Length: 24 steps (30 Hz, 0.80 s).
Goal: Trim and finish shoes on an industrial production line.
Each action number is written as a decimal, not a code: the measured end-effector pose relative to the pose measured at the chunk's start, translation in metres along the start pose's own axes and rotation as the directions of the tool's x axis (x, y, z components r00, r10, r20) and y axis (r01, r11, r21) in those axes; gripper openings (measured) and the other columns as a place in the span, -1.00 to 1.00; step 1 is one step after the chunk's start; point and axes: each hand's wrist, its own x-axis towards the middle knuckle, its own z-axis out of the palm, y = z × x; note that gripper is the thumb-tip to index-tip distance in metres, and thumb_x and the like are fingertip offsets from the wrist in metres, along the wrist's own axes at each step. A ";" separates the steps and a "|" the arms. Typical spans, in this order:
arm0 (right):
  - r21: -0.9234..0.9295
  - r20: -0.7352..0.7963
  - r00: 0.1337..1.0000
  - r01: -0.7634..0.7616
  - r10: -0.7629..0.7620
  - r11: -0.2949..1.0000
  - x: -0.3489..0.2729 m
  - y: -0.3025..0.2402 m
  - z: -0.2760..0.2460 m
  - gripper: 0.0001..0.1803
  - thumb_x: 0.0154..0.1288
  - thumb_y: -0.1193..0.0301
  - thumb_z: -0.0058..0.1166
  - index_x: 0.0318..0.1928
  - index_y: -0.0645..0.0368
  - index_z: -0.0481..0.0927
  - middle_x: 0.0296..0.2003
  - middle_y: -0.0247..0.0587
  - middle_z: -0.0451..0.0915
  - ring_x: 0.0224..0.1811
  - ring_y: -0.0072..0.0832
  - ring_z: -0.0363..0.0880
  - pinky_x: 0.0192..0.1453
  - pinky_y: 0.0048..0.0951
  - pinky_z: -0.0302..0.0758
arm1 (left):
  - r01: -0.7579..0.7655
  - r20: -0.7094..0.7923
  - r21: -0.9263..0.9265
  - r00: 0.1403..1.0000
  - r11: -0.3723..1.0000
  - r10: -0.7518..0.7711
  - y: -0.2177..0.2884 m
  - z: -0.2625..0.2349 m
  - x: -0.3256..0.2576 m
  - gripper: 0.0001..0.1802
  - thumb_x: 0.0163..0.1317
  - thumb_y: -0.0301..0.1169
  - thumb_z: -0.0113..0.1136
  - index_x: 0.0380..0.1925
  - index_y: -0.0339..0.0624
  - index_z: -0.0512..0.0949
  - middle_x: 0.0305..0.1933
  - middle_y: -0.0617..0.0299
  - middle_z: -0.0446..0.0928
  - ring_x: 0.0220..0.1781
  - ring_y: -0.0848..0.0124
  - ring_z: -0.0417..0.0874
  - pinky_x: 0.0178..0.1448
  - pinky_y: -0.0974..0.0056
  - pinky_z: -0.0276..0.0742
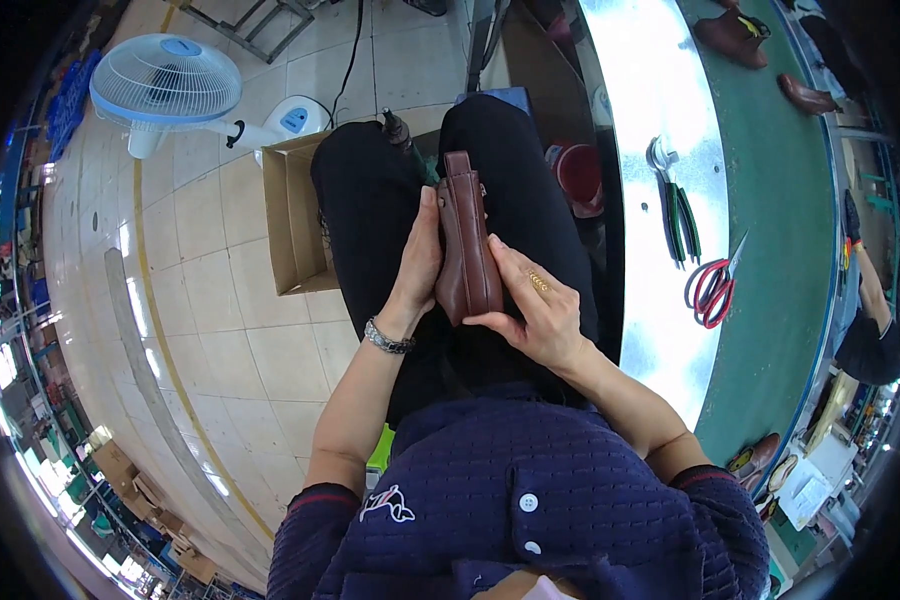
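Observation:
Above my lap, a brown leather boot [464,245] is held upright between both hands, its back seam strip facing me and a small tab at its far end. Small metal fittings show on its two sides near the top. My left hand [422,255] lies along its left side, fingers pointing away and closed against the leather. From the right, my right hand [540,308] grips the boot, its thumb at the near end and fingers on the right side. The undersides of my fingers are hidden.
At my right, a metal ledge [660,340] carries green-handled pincers [677,205] and red-handled scissors [713,290]. Beyond it runs a green belt [770,220] with brown shoes [735,38]. On my left stand a cardboard box [295,215] and a fan [165,80]. A red container [576,172] sits beside my right knee.

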 end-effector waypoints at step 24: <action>0.307 -0.187 0.982 0.035 0.024 0.951 -0.002 -0.015 -0.025 -0.16 -0.01 0.50 0.41 0.31 0.24 0.28 0.30 0.17 0.26 0.34 -0.01 0.32 0.35 -0.20 0.38 | -0.455 0.346 0.213 0.863 0.865 0.369 0.090 0.088 0.007 -0.03 0.28 0.43 -0.67 0.03 -0.24 0.39 -0.36 0.20 0.51 -0.33 0.52 0.49 -0.21 0.44 0.43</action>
